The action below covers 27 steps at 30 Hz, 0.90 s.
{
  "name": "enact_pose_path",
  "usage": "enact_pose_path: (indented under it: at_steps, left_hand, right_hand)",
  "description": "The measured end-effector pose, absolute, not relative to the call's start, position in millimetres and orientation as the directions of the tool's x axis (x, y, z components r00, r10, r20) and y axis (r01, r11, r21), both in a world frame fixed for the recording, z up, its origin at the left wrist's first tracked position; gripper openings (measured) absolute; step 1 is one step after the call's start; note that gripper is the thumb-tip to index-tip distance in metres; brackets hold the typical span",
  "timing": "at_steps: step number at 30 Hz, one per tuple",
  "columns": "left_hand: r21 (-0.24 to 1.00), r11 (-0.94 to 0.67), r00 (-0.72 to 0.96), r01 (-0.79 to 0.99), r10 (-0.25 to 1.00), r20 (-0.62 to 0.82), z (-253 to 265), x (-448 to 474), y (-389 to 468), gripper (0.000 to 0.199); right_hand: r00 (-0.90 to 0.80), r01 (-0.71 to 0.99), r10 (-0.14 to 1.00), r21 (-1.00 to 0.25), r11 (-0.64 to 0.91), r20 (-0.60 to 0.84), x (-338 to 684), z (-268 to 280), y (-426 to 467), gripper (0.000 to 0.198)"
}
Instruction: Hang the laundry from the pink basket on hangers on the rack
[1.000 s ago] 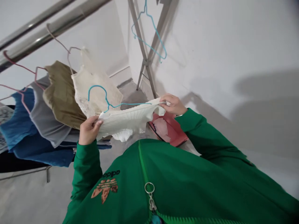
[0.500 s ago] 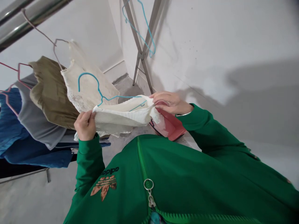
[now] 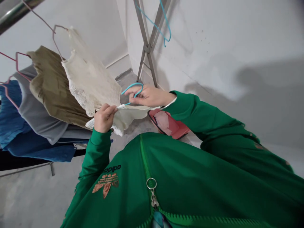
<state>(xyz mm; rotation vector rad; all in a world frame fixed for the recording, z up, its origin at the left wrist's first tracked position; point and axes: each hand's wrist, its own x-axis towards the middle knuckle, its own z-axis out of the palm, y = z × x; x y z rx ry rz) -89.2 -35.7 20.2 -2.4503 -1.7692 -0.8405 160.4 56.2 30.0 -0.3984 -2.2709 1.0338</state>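
Note:
A white garment [image 3: 129, 117] hangs in front of me on a blue clothes hanger [image 3: 135, 84], whose hook sticks up above the cloth. My left hand [image 3: 103, 118] is closed on the garment's left end, pinching the cloth between thumb and fingers. My right hand [image 3: 148, 95] is closed around the hanger's hook and neck, fingers pointing left. The hanger's arms are hidden by the cloth and my right hand.
At the left, a cream lace top [image 3: 91, 79], a brown garment [image 3: 53, 82], a grey garment [image 3: 40, 104] and blue clothes [image 3: 38, 145] hang from a metal rail [image 3: 16, 15]. A crossed metal stand [image 3: 147, 47] holds another blue hanger [image 3: 168, 28]. A pink container [image 3: 174, 125] is below.
My right hand has left the garment's right shoulder and moved left onto the hanger's hook. The hook has turned and shifted right. My left hand, still on the cloth, has moved slightly right.

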Motion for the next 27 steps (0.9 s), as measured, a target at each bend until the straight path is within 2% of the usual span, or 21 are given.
enact_pose_path:
  at_steps: [6, 11, 14, 19, 20, 24, 25, 27]
  left_hand:
    - [0.329, -0.394, 0.260, 0.859, 0.887, 0.382, 7.6, -99.8, -33.3, 0.032]
    - [0.308, -0.272, 0.093, 0.912, 0.866, 0.491, -4.3, -136.7, -32.3, 0.029]
    - [0.306, -0.218, 0.045, 0.927, 0.873, 0.485, -8.9, -150.9, -32.3, 0.029]
    - [0.409, -0.247, 0.032, 0.878, 0.885, 0.465, -18.9, -145.0, -27.3, 0.030]
    - [0.433, -0.258, 0.035, 0.864, 0.887, 0.460, -23.4, -141.0, -25.5, 0.034]
    - [0.435, -0.218, 0.033, 0.874, 0.919, 0.394, -49.5, -124.1, -15.4, 0.071]
    - [0.430, -0.193, 0.010, 0.882, 0.920, 0.392, -55.8, -121.0, -12.2, 0.071]
    - [0.439, -0.158, -0.038, 0.884, 0.914, 0.405, -64.7, -117.4, -6.0, 0.057]
  right_hand:
    - [-0.829, 0.033, 0.458, -0.790, 0.613, 0.321, 150.2, 27.3, 44.9, 0.030]
    - [-0.760, 0.092, 0.570, -0.817, 0.570, 0.312, 165.5, 29.0, 41.8, 0.033]
    - [-0.720, 0.112, 0.625, -0.839, 0.533, 0.301, 172.2, 28.8, 40.1, 0.036]
    - [-0.681, 0.096, 0.692, -0.908, 0.408, 0.239, 169.5, 28.0, 37.4, 0.038]
    - [-0.671, 0.093, 0.707, -0.920, 0.381, 0.225, 168.4, 27.6, 37.5, 0.038]
    - [-0.642, 0.058, 0.738, -0.947, 0.317, 0.208, 166.6, 24.8, 38.6, 0.040]
    - [-0.642, 0.044, 0.737, -0.950, 0.310, 0.211, 166.9, 24.2, 38.6, 0.040]
    - [-0.647, 0.019, 0.729, -0.952, 0.306, 0.222, 168.2, 23.8, 38.3, 0.041]
